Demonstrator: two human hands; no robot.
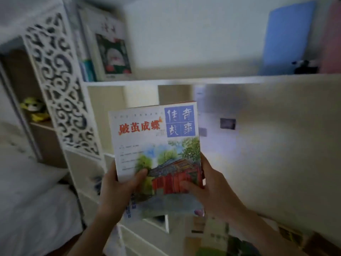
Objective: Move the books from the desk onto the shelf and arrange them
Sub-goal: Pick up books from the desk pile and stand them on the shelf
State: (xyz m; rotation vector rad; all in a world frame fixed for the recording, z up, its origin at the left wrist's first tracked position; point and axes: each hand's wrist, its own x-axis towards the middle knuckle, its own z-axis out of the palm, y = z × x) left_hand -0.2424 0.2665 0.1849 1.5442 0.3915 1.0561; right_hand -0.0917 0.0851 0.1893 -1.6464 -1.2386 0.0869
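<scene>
You hold a stack of books (pixel 156 145) with both hands, upright in the air in front of the shelf (pixel 166 81), cover facing you. Your left hand (pixel 118 189) grips the lower left corner of the stack, thumb curled over the cover, fingers behind. Your right hand (pixel 208 185) grips the lower right corner, thumb pressed on the red building in the cover picture, fingers around the right edge. The top cover has red characters, a blue title block and a painted scene w/ trees. The stack touches no surface.

On the shelf, at its left end, more books (pixel 108 52) already stand upright, leaning a bit, next to the white carved side panel (pixel 60 85). Near the right end of the shelf stands a blue board (pixel 287 36) w/ a small dark object (pixel 304 66) in front; too blurred to tell what it is. In the side compartment at left sits a yellow toy (pixel 35 109). At the bottom right, other books (pixel 215 235) lie flat on the tabletop, partly hidden by your arms.
</scene>
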